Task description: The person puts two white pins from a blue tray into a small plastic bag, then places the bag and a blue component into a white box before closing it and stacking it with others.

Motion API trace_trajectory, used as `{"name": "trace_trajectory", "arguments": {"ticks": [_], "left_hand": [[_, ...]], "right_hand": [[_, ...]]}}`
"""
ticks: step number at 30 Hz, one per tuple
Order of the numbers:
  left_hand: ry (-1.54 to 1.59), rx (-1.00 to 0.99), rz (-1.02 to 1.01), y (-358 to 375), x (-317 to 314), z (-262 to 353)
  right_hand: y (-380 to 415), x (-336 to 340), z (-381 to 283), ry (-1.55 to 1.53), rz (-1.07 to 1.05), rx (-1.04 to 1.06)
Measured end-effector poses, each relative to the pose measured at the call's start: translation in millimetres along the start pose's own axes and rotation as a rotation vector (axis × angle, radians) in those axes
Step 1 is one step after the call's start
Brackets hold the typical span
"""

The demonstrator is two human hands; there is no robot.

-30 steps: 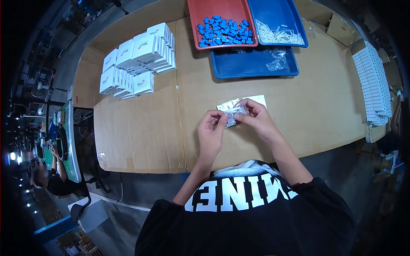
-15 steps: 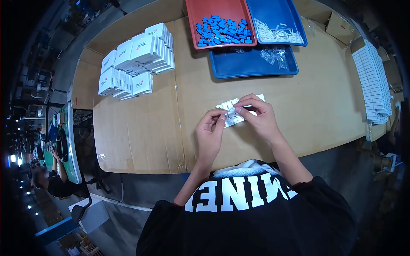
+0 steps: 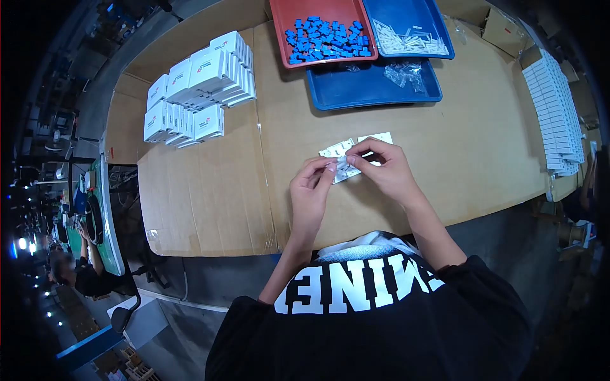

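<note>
From the head camera, looking down over the person's shoulders, both hands meet just above the cardboard-covered desk [image 3: 210,190]. The left hand [image 3: 311,190] and the right hand [image 3: 387,171] each pinch an end of a small clear plastic bag [image 3: 343,166], thumb against forefinger, the grip of each closed on the film. The bag hangs between the two sets of fingertips, so its long axis runs roughly left to right, from one hand across to the other. Neither hand is clearly nearer; it sits at the meeting point of both, perhaps a shade closer to the right fingertips. What is inside the bag is too small to make out.

Directly beneath and just beyond the bag lie white cards [image 3: 365,143], flat on the desk, partly hidden by the right hand.

Farther away, at the top edge, a red tray [image 3: 279,32] holds blue parts [image 3: 324,39], a blue tray [image 3: 445,38] beside it holds white pieces [image 3: 410,43], and a second blue tray [image 3: 368,92] carries a few clear bags [image 3: 406,73]. White boxes [image 3: 197,86] are stacked to the left, well apart from the hands, and a row of white items [image 3: 553,108] lines the right side.
</note>
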State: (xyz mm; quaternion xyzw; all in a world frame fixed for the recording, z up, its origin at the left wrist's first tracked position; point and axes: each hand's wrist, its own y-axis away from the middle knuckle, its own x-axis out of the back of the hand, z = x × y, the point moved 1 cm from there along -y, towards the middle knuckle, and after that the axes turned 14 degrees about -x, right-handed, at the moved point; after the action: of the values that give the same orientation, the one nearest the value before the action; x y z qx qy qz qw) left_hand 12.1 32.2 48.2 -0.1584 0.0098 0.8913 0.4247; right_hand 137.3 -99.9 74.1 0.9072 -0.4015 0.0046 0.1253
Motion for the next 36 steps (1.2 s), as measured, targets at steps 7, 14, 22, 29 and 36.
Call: {"name": "trace_trajectory", "arguments": {"ticks": [7,14,22,29,36], "left_hand": [[0.047,0.090,-0.047,-5,7,7],[0.048,0.054,-0.040,1,2,-1],[0.075,0.010,0.022,-6,0,10],[0.086,0.085,-0.006,1,5,-7],[0.103,0.106,0.015,1,3,-2]], "right_hand": [[-4,10,0,-0.144,-0.115,-0.067],[-5,7,10,-0.279,-0.230,-0.046],[-4,4,10,-0.305,-0.177,-0.156],[-8,8,13,-0.371,-0.069,-0.182],[-7,4,19,-0.375,-0.176,-0.127]]}}
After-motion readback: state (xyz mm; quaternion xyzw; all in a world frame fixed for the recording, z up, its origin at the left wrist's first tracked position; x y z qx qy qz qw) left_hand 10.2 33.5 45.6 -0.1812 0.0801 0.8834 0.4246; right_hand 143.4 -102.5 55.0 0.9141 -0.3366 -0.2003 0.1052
